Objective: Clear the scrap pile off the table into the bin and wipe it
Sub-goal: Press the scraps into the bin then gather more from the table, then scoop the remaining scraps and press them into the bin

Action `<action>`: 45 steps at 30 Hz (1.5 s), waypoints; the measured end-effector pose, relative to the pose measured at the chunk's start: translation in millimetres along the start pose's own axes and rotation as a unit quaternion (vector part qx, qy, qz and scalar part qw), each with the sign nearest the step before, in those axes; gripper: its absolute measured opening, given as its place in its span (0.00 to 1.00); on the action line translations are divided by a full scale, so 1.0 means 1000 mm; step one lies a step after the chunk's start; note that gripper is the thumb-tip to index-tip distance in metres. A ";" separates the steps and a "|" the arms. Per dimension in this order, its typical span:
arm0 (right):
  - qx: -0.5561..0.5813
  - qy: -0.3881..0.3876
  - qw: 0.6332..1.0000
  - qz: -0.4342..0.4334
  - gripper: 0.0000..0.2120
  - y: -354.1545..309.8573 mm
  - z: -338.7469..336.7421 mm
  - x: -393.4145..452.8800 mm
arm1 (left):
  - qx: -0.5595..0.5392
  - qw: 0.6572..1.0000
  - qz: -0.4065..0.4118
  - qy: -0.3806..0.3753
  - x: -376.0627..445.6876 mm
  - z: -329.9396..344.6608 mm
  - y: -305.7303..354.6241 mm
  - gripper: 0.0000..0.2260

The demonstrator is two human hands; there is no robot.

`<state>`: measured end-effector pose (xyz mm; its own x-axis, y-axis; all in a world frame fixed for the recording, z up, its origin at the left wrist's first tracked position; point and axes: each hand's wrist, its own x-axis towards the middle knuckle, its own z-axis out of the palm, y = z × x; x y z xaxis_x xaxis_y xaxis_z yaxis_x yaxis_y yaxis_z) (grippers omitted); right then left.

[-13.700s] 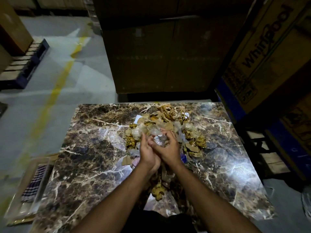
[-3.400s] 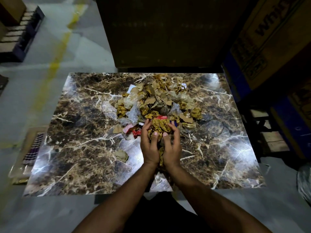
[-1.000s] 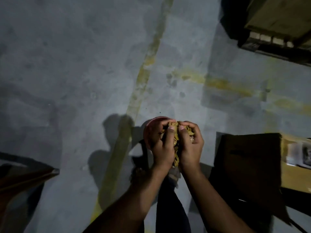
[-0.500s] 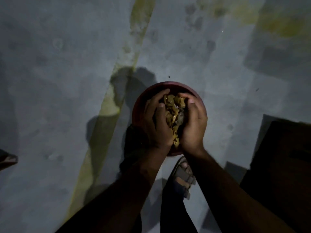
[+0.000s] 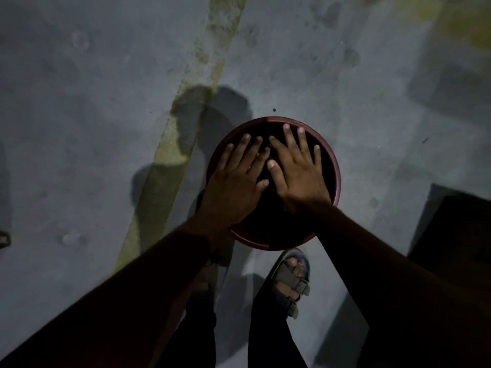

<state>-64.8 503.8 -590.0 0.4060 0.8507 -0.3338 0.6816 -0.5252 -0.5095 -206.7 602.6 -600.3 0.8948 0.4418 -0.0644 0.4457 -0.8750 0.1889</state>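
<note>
A round dark red bin (image 5: 335, 166) stands on the grey floor right below me. My left hand (image 5: 236, 179) and my right hand (image 5: 297, 168) hover side by side over its mouth, palms down, fingers spread, holding nothing. The inside of the bin is dark; a few scraps barely show between my hands. The table and the scrap pile are out of view.
A worn yellow floor line (image 5: 183, 123) runs diagonally left of the bin. My sandalled foot (image 5: 292, 280) stands just in front of the bin. A dark box (image 5: 451, 235) sits at the right edge on the floor.
Both hands held a bunch of brown scraps over the bin half a second ago; now the fingers have spread flat and the scraps are gone from my hands.
</note>
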 end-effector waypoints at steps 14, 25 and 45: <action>-0.078 0.096 0.992 0.034 0.26 -0.094 -0.104 -0.121 | -0.092 0.995 -0.023 -0.024 -0.036 -0.178 0.042 0.30; -0.051 0.159 0.969 0.180 0.26 -0.231 -0.284 -0.305 | -0.064 0.984 0.155 -0.057 -0.104 -0.438 0.118 0.29; -0.005 0.401 0.759 0.513 0.28 -0.242 -0.328 -0.718 | -0.027 0.825 0.559 -0.076 -0.249 -0.544 0.470 0.28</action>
<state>-321.3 27.3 33.4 0.9634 -0.2647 0.0415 -0.2408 -0.9233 -0.2993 -234.7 189.0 37.3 0.7401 -0.6699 0.0582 -0.6595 -0.7063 0.2574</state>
